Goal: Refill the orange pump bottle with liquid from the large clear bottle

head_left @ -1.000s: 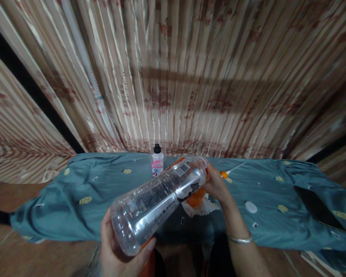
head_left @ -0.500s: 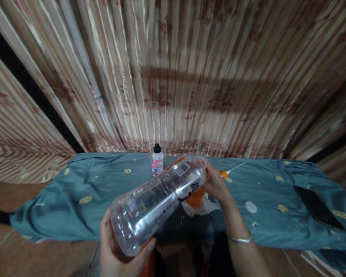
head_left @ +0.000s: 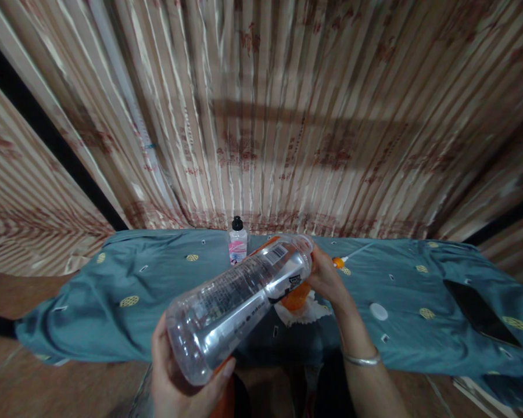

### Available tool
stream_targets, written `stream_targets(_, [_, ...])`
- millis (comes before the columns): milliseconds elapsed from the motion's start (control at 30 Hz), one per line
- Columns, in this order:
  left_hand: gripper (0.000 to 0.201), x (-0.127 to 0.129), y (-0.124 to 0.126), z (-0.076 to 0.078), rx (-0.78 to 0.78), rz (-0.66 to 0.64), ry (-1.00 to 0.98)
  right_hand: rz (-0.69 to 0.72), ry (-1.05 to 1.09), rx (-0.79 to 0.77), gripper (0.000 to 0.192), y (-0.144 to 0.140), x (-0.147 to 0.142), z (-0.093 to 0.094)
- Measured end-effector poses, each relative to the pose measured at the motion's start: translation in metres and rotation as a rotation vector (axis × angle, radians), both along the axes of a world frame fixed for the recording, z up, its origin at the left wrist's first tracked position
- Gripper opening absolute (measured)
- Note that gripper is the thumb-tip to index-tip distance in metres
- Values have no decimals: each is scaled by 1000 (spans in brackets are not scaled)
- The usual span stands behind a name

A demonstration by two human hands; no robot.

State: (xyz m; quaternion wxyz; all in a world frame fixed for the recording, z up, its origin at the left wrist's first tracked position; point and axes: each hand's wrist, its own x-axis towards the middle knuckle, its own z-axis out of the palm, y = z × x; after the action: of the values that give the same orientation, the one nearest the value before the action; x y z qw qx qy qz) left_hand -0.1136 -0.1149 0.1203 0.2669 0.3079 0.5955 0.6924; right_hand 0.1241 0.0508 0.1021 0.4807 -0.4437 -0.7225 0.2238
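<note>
Hands [head_left: 178, 384] at a clear, barcoded bottle [head_left: 239, 310], tilted, left clamped round its base, right's grip hidden behind the neck

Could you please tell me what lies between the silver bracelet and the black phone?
In the head view, a white disc lies on the patterned cloth between the bracelet and the phone.

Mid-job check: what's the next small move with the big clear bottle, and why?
Probably have the left hand raise the base of the clear bottle slightly, with the right hand by its mouth. The bottle slants, its mouth looks uncapped, and the orange container is partly hidden behind it. I can't tell whether anything flows.
</note>
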Motion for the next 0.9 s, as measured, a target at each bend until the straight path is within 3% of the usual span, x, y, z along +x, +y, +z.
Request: stream_targets(900, [92,0,0,-4,19,-9,-12,20,39,-11,47,1,0,-2])
